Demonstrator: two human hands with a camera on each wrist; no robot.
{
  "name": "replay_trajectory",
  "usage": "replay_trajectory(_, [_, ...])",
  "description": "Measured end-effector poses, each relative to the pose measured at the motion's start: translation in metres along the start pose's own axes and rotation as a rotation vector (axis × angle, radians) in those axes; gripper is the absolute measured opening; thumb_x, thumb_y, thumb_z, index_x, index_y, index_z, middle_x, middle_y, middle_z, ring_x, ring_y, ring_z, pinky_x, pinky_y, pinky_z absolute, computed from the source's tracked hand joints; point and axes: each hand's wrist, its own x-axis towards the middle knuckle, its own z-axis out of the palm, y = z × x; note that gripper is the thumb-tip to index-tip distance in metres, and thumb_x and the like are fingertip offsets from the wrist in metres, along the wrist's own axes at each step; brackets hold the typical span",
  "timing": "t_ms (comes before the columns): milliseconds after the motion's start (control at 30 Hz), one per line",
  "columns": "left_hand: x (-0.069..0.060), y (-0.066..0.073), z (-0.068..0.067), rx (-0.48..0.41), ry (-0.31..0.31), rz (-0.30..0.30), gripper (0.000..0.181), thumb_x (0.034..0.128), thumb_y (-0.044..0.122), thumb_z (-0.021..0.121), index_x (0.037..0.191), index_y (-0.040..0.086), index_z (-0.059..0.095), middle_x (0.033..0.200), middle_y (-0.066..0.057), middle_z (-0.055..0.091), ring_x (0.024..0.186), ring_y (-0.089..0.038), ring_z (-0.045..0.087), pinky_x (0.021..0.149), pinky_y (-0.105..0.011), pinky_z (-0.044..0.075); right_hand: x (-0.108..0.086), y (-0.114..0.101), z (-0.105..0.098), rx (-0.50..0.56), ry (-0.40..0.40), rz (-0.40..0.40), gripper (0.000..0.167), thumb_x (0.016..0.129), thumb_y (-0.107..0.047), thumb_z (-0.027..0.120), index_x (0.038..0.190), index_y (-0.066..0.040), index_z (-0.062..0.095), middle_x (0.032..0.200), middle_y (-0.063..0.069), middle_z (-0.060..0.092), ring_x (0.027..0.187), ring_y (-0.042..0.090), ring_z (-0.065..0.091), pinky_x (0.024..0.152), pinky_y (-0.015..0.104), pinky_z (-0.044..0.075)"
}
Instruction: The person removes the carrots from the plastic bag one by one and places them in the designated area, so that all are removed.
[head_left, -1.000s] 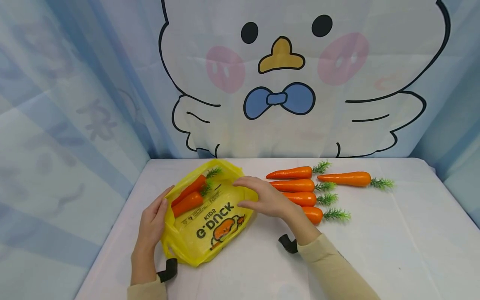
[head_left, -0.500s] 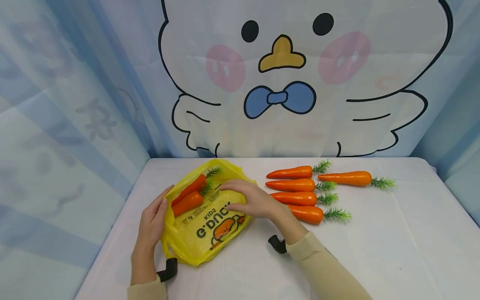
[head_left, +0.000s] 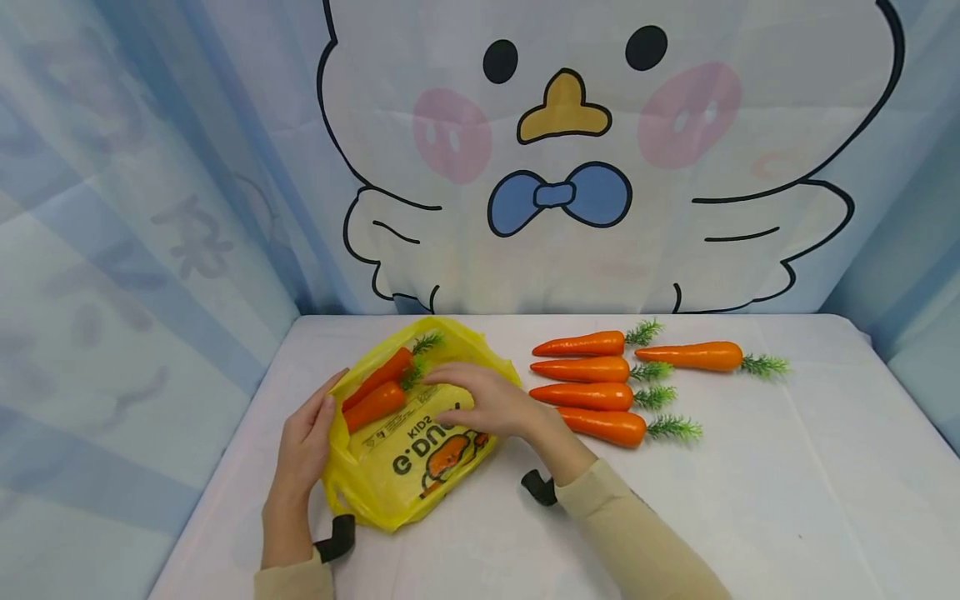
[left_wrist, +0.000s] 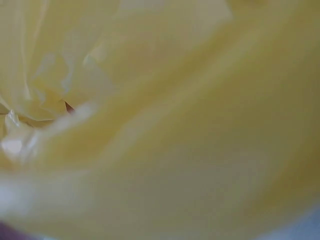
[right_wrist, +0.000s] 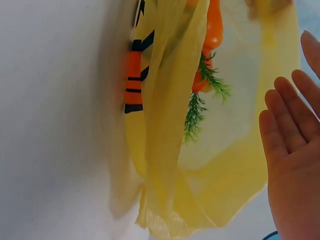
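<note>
A yellow plastic bag (head_left: pixel 390 483) printed with lettering and a cartoon duck lies on the table, its mouth spread. Inside it are two toy carrots, an upper one (head_left: pixel 378 381) and a lower one (head_left: pixel 377 406), both with green tops. My left hand (head_left: pixel 303 442) grips the bag's left rim, thumb on the near side; the other fingers are largely hidden. Over the bag's right part hovers my right hand (head_left: pixel 491 402), fingers extended and holding nothing. In the right wrist view that hand (right_wrist: pixel 297 165) is beside the bag's opening. Yellow plastic (left_wrist: pixel 175 125) fills the left wrist view.
Several toy carrots (head_left: pixel 581 396) lie in a column right of the bag, green tops to the right. One more carrot (head_left: pixel 693 357) lies farther right. A white cloth covers the table (head_left: pixel 750 500). Behind hangs a curtain (head_left: pixel 562 275) with a cartoon bird.
My right hand has moved left, farther over the bag, uncovering more of the carrots beside it. The left hand and the carrots stay in place.
</note>
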Motion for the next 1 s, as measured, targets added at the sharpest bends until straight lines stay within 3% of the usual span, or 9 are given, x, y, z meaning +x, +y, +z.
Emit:
replay_trajectory(500, [-0.002, 0.004, 0.0, -0.021, -0.004, 0.015, 0.047, 0.1114, 0.031, 0.038, 0.151, 0.007, 0.047, 0.153, -0.008, 0.047, 0.143, -0.025, 0.039, 0.105, -0.01, 0.03, 0.012, -0.007, 0.008, -0.01, -0.056, 0.036, 0.049, 0.096, -0.025, 0.072, 0.141, -0.01, 0.059, 0.146, 0.005, 0.054, 0.137, 0.021, 0.045, 0.114, 0.035, 0.035])
replay_trajectory(1000, [-0.001, 0.005, 0.0, -0.008, -0.014, -0.006, 0.046, 0.1116, 0.029, 0.037, 0.152, 0.008, 0.047, 0.154, -0.008, 0.046, 0.144, -0.024, 0.038, 0.105, -0.009, 0.029, 0.025, -0.001, 0.015, -0.019, -0.09, 0.046, 0.051, 0.095, -0.025, 0.073, 0.141, -0.009, 0.058, 0.146, 0.005, 0.053, 0.137, 0.019, 0.046, 0.114, 0.032, 0.035])
